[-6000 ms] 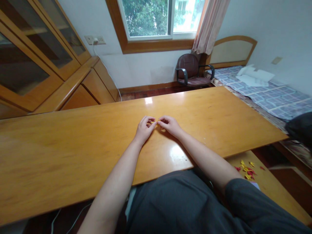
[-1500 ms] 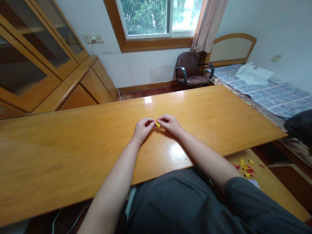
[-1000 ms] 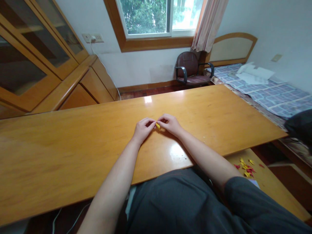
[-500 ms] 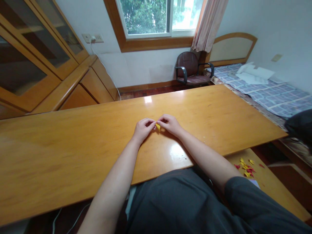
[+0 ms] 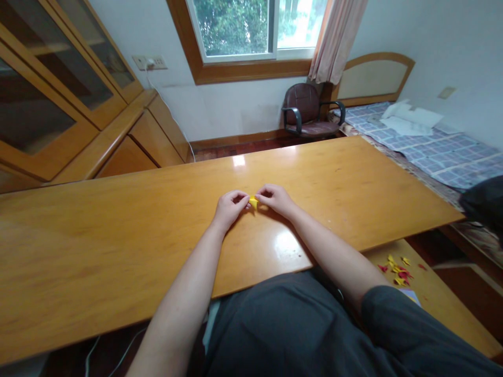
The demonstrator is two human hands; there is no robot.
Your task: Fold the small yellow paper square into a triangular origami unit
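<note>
Between my two hands is a small piece of folded yellow paper (image 5: 253, 202), just above the middle of the wooden table (image 5: 118, 235). My left hand (image 5: 231, 208) pinches its left side between thumb and fingers. From the other side, my right hand (image 5: 275, 199) holds its right edge in a pinch. One pointed part of the paper hangs down toward me. The exact folds are too small to make out.
On a lower wooden surface (image 5: 444, 303) at the right lie several small yellow and red folded papers (image 5: 401, 272). Beyond the table stand a brown armchair (image 5: 304, 107) and a bed (image 5: 444, 152). A wooden cabinet (image 5: 110, 141) lines the left.
My fingers have drawn slightly apart, and more of the yellow paper shows between them, spread wider than before. Both arms stay almost where they were.
</note>
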